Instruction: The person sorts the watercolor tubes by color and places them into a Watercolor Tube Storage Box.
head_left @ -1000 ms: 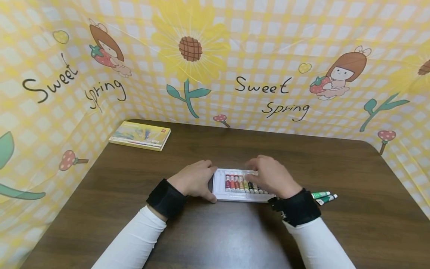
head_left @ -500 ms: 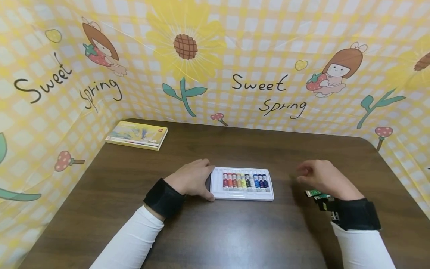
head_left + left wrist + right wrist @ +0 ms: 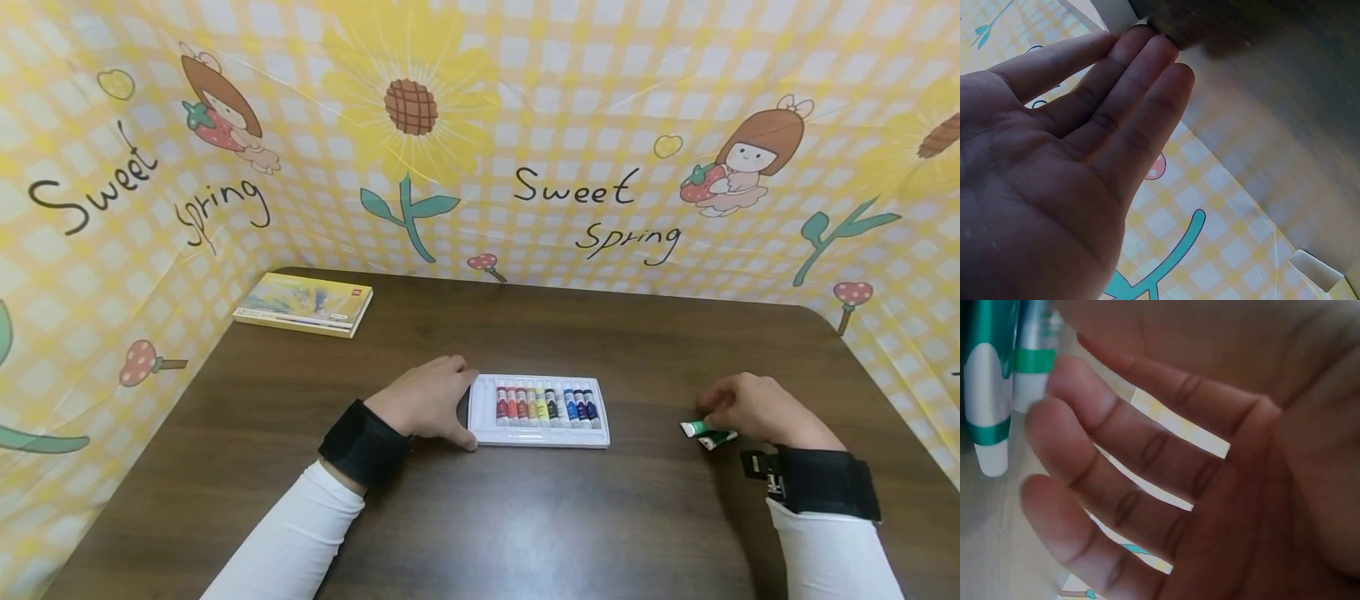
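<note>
A white tray (image 3: 483,437) holds a row of small paint tubes (image 3: 542,404) in red, orange, yellow, black and blue, with a gap beside the black one. My left hand (image 3: 427,400) holds the tray's left end, thumb at the near corner and fingertips at the far corner. On the right, my right hand (image 3: 765,412) is over two green paint tubes, its fingers loosely bent. The lighter green tube (image 3: 1034,361) lies close to its fingertips, the darker green tube (image 3: 988,394) beside it. Whether the fingertips touch a tube cannot be told.
A flat yellow box (image 3: 303,304) lies at the back left of the dark wooden table (image 3: 465,517). A yellow checked cloth (image 3: 525,100) printed with flowers and figures stands round the back and sides.
My right hand has moved from above the tray to the right and down to the green tubes. My left hand has stayed at the tray's left end.
</note>
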Demonstrator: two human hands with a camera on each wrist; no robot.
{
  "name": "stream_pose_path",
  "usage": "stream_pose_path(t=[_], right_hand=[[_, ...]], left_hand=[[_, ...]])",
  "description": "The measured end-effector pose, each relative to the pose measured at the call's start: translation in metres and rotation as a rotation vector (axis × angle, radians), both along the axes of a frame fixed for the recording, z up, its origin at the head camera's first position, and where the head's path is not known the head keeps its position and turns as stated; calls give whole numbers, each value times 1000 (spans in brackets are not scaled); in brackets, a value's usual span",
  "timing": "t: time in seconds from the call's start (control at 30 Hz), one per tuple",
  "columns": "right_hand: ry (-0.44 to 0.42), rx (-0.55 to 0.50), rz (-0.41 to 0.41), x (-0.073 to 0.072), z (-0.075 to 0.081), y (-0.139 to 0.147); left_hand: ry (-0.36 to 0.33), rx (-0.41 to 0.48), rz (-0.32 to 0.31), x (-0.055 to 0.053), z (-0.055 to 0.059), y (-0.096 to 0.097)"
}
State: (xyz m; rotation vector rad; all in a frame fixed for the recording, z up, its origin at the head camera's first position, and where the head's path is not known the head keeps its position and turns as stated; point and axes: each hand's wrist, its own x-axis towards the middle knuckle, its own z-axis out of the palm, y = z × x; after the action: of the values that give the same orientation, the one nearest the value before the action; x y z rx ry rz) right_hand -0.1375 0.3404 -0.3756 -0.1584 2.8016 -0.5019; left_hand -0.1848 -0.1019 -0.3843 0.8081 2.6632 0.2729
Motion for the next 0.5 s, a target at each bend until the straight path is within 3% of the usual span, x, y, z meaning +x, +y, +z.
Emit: stream_pose_path(t=[0.17, 0.4, 0.5], right_hand=[[46, 18, -5, -2, -6, -2], [26, 51, -85, -5, -7, -6], [41, 39, -65, -6, -8, -8]], left_hand=[[0, -1, -1, -1, 0, 0], [-4, 1, -1, -1, -1, 0], [-7, -2, 0, -2, 0, 0]])
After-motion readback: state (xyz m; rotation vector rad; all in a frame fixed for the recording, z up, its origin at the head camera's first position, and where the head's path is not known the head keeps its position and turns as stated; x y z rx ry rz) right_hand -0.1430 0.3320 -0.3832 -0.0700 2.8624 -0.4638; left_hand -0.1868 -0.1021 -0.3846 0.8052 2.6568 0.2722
